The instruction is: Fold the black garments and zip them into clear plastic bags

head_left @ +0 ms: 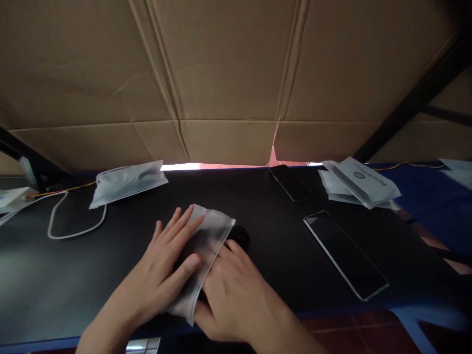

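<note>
A frosted translucent pouch (216, 223) lies at a slant near the front of the black tabletop. Across its upper face rests my left hand (158, 270), fingers spread and thumb apart. My right hand (238, 290) is at the pouch's right edge, fingers curled and tips hidden in or behind that edge. A black rounded item (241, 237) sticks out beyond the right knuckles, and dark shapes show through the pouch. My right hand appears to grip this black item; its kind cannot be made out.
Two phones, a smaller one (291, 183) and a larger one (346, 255), lie to the right. Several printed pouches (363, 182) are stacked behind them. At left are another filled pouch (129, 183) and a white cable (79, 237). A cardboard wall (228, 73) closes off the back.
</note>
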Demonstrator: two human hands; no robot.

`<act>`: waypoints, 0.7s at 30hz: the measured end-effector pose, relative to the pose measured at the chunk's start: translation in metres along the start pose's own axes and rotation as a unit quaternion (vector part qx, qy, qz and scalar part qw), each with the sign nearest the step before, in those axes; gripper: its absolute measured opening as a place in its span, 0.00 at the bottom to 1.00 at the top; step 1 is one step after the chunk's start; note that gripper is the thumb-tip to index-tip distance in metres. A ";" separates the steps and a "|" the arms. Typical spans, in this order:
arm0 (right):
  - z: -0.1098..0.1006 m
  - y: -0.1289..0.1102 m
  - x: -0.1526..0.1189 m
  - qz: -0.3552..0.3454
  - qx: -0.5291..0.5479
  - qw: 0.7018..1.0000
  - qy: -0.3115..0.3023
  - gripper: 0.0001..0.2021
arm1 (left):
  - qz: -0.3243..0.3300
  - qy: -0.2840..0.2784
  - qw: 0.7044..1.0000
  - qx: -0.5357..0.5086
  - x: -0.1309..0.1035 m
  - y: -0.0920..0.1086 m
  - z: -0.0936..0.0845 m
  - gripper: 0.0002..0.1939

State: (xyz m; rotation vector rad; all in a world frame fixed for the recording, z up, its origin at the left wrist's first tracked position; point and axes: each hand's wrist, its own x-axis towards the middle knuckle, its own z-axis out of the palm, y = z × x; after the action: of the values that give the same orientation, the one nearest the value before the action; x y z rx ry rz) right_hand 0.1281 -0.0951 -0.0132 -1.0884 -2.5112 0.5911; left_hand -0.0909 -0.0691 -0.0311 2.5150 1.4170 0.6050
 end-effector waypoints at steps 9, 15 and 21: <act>0.014 0.006 0.010 -0.086 0.052 0.991 0.091 0.33 | 0.022 -0.098 0.995 -0.022 0.012 0.015 -0.004 0.33; 0.004 0.007 0.013 -0.079 0.074 0.992 0.068 0.27 | 0.021 -0.088 0.996 -0.021 0.009 0.005 -0.009 0.31; -0.004 0.030 -0.031 -0.032 0.065 0.995 0.068 0.17 | -0.022 -0.066 0.997 0.018 0.003 -0.013 -0.003 0.30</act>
State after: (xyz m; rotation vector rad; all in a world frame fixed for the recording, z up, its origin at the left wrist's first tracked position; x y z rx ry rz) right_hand 0.1682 -0.0982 -0.0293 -0.9643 -2.3464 0.6320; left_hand -0.1012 -0.0602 -0.0325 2.4938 1.4428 0.4002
